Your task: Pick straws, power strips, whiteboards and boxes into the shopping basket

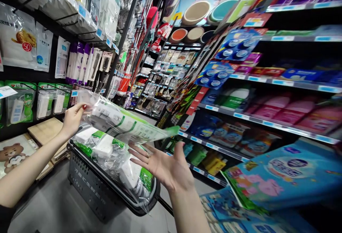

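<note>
My left hand (72, 119) pinches one end of a clear plastic package with green print (120, 120), whose contents I cannot make out well. The package slants across above a dark grey shopping basket (92, 186). My right hand (167, 165) is open, palm up and fingers spread, just below the package's far end; whether it touches the package I cannot tell. Inside the basket lie several bagged white power strips (104, 145) with green labels. Similar power strip packs (20, 103) hang on hooks at the left.
Shelves of detergent bottles and bags (275, 106) line the right side. A blue diaper-like pack (283, 176) juts out at lower right. Wooden boards (45, 131) and a bear-printed board (16, 158) lie low at left. An aisle runs ahead toward shelves with bowls (196, 12).
</note>
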`<action>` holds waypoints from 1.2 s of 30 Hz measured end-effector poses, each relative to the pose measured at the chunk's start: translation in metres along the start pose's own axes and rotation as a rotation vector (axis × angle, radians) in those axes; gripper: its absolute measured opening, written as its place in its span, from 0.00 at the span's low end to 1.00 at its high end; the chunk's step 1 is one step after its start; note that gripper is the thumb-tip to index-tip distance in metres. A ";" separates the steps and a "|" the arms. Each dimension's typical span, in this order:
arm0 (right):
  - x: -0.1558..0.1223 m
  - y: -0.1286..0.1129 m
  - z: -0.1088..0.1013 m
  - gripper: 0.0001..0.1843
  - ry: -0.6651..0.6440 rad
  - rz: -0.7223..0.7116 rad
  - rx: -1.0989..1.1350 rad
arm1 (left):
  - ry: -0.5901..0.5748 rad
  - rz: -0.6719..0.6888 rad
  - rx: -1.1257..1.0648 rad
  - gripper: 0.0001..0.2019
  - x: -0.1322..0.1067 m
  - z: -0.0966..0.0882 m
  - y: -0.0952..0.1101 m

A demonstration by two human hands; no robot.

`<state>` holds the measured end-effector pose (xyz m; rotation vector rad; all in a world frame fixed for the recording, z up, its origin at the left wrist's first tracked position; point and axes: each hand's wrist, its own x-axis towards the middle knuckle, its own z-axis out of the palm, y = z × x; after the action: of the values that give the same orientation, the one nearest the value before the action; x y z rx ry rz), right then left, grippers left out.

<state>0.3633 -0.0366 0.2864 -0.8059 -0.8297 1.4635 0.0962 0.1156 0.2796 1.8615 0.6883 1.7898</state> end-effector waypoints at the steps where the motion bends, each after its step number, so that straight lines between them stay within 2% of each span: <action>1: -0.001 -0.004 -0.001 0.43 0.031 -0.038 0.032 | -0.032 0.046 -0.043 0.18 -0.003 0.006 0.000; 4: -0.006 -0.009 -0.016 0.38 0.167 -0.103 0.100 | -0.190 0.213 -0.148 0.18 -0.006 0.025 -0.004; 6: -0.010 -0.010 -0.033 0.28 0.319 -0.084 0.099 | -0.308 0.325 -0.198 0.16 -0.005 0.041 -0.005; 8: -0.014 -0.010 -0.054 0.22 0.445 -0.079 -0.008 | -0.408 0.463 -0.208 0.15 -0.010 0.058 -0.001; 9: -0.016 -0.011 -0.065 0.22 0.482 -0.099 -0.094 | -0.438 0.553 -0.167 0.15 -0.016 0.066 0.003; 12: -0.017 -0.018 -0.099 0.29 0.463 -0.145 -0.377 | -0.408 0.864 0.125 0.14 -0.056 0.087 0.019; 14: -0.012 -0.027 -0.119 0.36 0.391 -0.117 -0.500 | -0.330 0.980 0.315 0.13 -0.093 0.099 0.029; 16: -0.002 -0.038 -0.134 0.43 0.328 -0.048 -0.551 | -0.265 0.948 0.402 0.12 -0.129 0.112 0.037; 19: 0.019 -0.047 -0.145 0.47 0.371 0.028 -0.545 | -0.234 0.806 0.453 0.13 -0.163 0.136 0.040; 22: 0.044 -0.043 -0.149 0.42 0.402 0.035 -0.545 | -0.267 0.675 0.526 0.14 -0.169 0.159 0.032; 24: 0.060 -0.034 -0.153 0.34 0.397 0.032 -0.554 | -0.337 0.634 0.542 0.14 -0.162 0.164 0.023; 27: 0.083 -0.017 -0.166 0.22 0.445 0.007 -0.553 | -0.554 0.715 0.345 0.17 -0.143 0.150 0.004; 29: 0.097 -0.007 -0.177 0.17 0.498 -0.004 -0.549 | -0.624 0.652 0.230 0.24 -0.128 0.128 -0.010; 31: 0.111 -0.001 -0.190 0.13 0.558 -0.008 -0.553 | -0.614 0.451 0.297 0.31 -0.114 0.107 -0.026; 33: 0.122 0.002 -0.202 0.11 0.627 -0.018 -0.560 | -0.635 0.288 0.459 0.38 -0.105 0.096 -0.042; 35: 0.131 0.003 -0.211 0.13 0.685 -0.030 -0.572 | -0.670 0.259 0.592 0.41 -0.101 0.096 -0.056; 36: 0.133 0.004 -0.215 0.14 0.707 -0.039 -0.583 | -0.679 0.270 0.634 0.39 -0.101 0.099 -0.062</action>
<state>0.5403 0.1044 0.1729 -1.6121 -0.7062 0.7862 0.1899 0.0995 0.1580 2.8839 0.8074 0.9735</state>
